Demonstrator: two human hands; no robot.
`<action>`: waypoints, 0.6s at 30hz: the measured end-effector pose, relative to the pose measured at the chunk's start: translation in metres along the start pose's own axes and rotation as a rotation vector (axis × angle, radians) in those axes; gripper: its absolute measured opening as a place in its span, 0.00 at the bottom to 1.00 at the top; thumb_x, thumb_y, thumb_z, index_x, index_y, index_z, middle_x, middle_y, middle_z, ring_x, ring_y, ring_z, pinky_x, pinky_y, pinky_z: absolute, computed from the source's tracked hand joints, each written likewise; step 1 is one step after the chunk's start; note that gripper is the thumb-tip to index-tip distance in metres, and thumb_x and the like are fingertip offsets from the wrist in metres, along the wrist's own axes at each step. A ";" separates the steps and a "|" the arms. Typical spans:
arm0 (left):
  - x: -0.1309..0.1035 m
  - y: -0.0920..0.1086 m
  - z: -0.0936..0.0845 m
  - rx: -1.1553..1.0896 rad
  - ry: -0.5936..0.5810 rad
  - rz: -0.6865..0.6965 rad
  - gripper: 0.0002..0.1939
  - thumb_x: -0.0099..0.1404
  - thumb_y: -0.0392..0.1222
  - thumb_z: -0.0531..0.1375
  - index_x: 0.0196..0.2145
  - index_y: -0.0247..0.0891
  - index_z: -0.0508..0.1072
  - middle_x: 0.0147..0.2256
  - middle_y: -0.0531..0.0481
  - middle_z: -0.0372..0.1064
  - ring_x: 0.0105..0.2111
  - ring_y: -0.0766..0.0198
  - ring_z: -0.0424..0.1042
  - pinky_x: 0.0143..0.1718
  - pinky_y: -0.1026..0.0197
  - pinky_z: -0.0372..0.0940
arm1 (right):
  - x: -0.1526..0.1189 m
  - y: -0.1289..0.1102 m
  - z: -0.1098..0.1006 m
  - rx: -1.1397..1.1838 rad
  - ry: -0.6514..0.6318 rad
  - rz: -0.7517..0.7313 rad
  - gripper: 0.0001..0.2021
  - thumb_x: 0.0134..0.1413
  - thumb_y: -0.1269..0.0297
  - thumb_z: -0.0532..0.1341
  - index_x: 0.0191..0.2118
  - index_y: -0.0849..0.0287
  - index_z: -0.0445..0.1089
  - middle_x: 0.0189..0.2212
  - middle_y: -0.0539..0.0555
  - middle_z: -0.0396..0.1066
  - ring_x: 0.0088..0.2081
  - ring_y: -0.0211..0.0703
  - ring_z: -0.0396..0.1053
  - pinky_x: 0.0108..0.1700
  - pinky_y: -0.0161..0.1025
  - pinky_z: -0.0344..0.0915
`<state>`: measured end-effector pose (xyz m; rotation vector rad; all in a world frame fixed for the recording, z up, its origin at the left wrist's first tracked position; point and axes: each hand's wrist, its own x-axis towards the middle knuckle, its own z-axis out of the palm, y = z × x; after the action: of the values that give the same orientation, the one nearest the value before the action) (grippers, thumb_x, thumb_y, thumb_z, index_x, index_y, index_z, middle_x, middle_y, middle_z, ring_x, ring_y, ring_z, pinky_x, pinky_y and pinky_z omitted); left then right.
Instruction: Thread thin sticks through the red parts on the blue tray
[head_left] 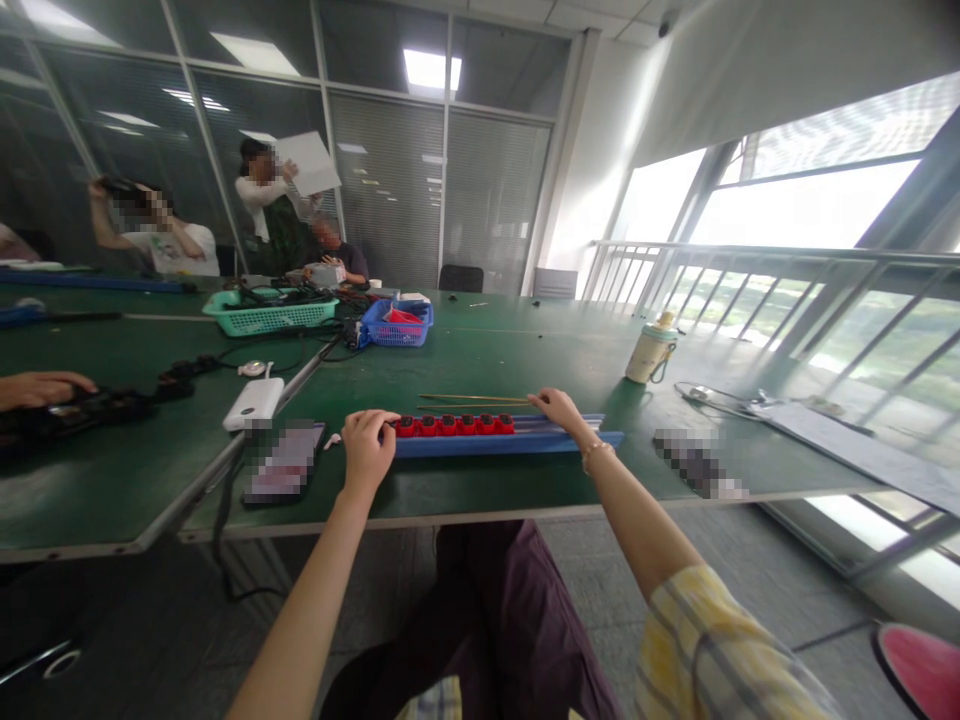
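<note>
A long blue tray [495, 444] lies along the table's front edge, with a row of several red blocks [448, 425] with dark tops in its left part. My left hand [369, 447] is at the tray's left end, its fingers bent around something dark beside the leftmost red block. Over the tray's right part, my right hand [557, 408] pinches the end of a thin tan stick [480, 399]. The stick points left, behind the red blocks. A second thin stick [457, 407] lies just in front of it.
Left of the tray are a phone [285, 462] and a white power bank [255, 403]. A bottle [651, 350], another phone [694, 462] and a clipboard [862, 445] are on the right. Farther back stand green [270, 318] and blue baskets [397, 332]. Another person's hand [46, 389] is at far left.
</note>
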<state>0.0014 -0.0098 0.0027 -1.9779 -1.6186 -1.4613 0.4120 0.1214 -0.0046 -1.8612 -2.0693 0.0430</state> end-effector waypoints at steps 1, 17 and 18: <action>0.000 0.000 0.000 0.000 0.000 -0.001 0.14 0.66 0.37 0.51 0.36 0.43 0.77 0.39 0.48 0.77 0.46 0.52 0.68 0.49 0.49 0.60 | 0.000 0.000 0.000 -0.005 0.003 -0.001 0.24 0.67 0.46 0.51 0.38 0.60 0.76 0.34 0.56 0.77 0.36 0.44 0.71 0.37 0.34 0.58; 0.000 0.001 0.001 0.006 -0.013 0.002 0.14 0.66 0.37 0.51 0.36 0.43 0.77 0.40 0.49 0.77 0.46 0.52 0.68 0.50 0.49 0.59 | 0.000 0.001 -0.002 0.009 -0.062 -0.067 0.22 0.67 0.49 0.52 0.40 0.58 0.77 0.35 0.55 0.78 0.37 0.42 0.71 0.38 0.32 0.58; 0.000 0.001 0.001 0.008 -0.012 0.004 0.14 0.66 0.37 0.51 0.36 0.43 0.77 0.40 0.49 0.77 0.46 0.52 0.68 0.50 0.49 0.60 | 0.001 0.002 -0.002 0.020 -0.075 -0.072 0.22 0.67 0.49 0.52 0.40 0.58 0.77 0.35 0.55 0.78 0.37 0.42 0.71 0.37 0.32 0.58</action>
<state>0.0025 -0.0096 0.0024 -1.9878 -1.6222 -1.4418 0.4141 0.1221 -0.0029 -1.7975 -2.1770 0.1162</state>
